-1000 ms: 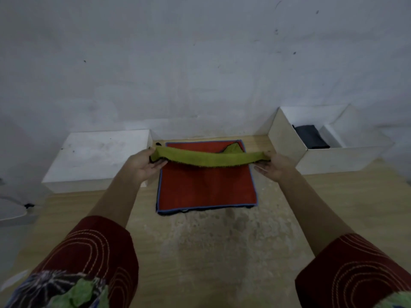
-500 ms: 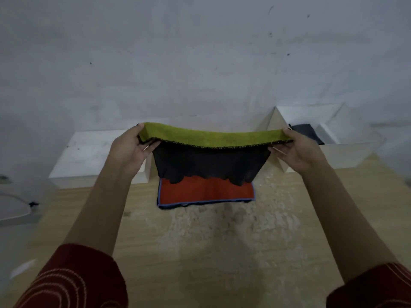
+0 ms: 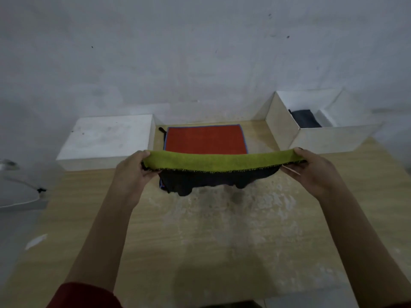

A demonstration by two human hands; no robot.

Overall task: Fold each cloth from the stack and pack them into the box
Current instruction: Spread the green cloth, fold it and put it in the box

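Above the wooden table [image 3: 200,241], I hold a green cloth [image 3: 218,162] stretched out level between my two hands. My left hand [image 3: 135,172] grips its left end, fingers curled round the edge. My right hand [image 3: 311,170] grips the right end in the same way. The cloth's dark underside sags below the green band and hides the near edge of a red cloth [image 3: 205,140] with a blue border. That red cloth lies flat on the table, further from me. Just right of it stands an open white box [image 3: 329,138] with a dark folded cloth [image 3: 305,118] inside. Just left of it sits a flat white block [image 3: 106,136]. A pale grey wall [image 3: 200,63] rises behind.
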